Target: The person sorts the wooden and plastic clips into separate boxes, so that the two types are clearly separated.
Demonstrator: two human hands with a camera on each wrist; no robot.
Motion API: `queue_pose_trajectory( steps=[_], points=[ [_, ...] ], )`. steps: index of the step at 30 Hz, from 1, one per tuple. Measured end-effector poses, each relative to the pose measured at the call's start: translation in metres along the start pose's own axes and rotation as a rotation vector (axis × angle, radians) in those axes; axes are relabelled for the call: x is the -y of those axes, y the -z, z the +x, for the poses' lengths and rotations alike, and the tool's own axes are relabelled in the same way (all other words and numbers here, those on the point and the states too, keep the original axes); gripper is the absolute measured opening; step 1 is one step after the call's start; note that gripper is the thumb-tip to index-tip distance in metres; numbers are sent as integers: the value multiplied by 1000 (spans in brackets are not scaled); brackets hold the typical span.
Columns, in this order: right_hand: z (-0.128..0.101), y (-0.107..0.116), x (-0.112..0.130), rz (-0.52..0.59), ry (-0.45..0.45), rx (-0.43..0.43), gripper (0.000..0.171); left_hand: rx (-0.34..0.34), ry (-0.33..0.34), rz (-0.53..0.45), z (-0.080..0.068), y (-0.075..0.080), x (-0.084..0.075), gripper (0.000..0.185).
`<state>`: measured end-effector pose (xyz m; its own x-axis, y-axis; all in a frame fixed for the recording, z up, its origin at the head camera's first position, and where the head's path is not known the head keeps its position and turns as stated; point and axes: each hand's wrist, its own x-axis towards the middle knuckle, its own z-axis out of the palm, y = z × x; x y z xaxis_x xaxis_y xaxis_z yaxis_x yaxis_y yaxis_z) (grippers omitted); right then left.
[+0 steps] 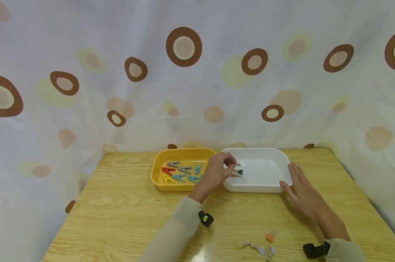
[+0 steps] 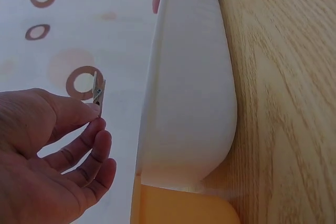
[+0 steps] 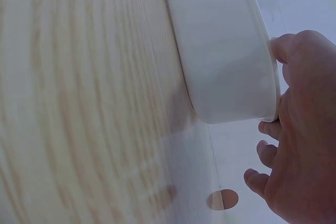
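Bright, even, soft light gives only faint shadows on the table [image 1: 119,203], the head view bows outward at its edges, and both wrist views are washed-out and slightly blurred close up.

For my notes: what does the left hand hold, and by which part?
The left hand pinches a small clothespin by its lower end, over the white tray.

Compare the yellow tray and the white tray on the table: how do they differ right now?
The yellow tray holds several coloured clothespins; the white tray has only a couple near its left edge. The right hand touches the white tray; neither hand touches the yellow one. Both sit side by side at the table's far edge.
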<state>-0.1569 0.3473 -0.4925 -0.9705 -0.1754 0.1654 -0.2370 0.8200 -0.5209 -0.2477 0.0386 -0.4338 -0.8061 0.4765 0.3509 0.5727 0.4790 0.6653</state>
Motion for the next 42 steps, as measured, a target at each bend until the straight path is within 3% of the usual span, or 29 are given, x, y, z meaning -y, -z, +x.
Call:
queue_pose_trajectory(
  steps=[8,17,23,42],
  points=[
    [-1,0,0,-11,-4,-2,78,36,39,42,16,-10,11,3],
    [-1,-2,-2,-11,-13,-1,79,32,110,67,30,-18,16,4],
    [0,-4,-2,-11,-13,6,79,36,139,112,36,-19,16,3],
    [2,-1,2,-26,-21,-2,78,50,228,98,43,-27,18,4]
  ],
)
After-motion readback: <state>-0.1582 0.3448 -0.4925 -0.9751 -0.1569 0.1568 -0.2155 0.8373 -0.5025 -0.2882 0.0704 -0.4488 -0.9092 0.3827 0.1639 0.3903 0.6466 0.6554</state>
